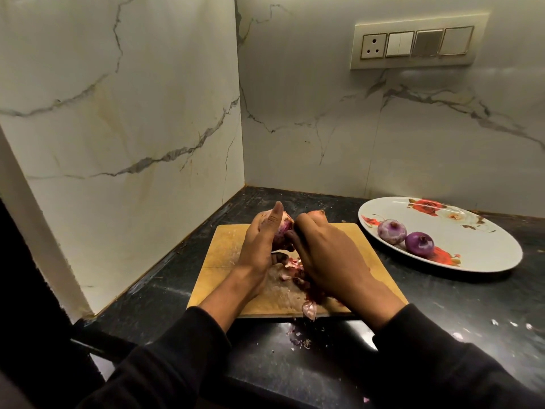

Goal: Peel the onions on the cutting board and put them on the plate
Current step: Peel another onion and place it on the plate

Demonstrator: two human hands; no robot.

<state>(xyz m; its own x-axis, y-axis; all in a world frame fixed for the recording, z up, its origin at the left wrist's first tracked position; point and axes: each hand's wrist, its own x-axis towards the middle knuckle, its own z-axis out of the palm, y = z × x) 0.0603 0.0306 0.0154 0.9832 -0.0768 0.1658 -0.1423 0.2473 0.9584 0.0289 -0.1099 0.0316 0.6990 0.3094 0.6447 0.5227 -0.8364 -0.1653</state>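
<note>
1. Head view: the left hand [259, 243] holds an onion [281, 231] in a curled grip above the cutting board [224, 249], thumb raised.
2. The right hand [333, 255] pinches at that onion; its fingertips are hidden.
3. Loose onion skins [295, 278] lie on the board between the wrists.
4. Two peeled onions [392, 231] sit touching on the flowered plate [477, 252], on the dark bench [442, 302] right of the board.
5. A switch panel [415, 44] is on the marble wall.

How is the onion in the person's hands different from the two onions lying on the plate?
The held onion still carries pale papery skin and sits between both hands above the wooden cutting board; the two plate onions are peeled, glossy purple, and rest untouched on the white flowered plate. All are red onions.
</note>
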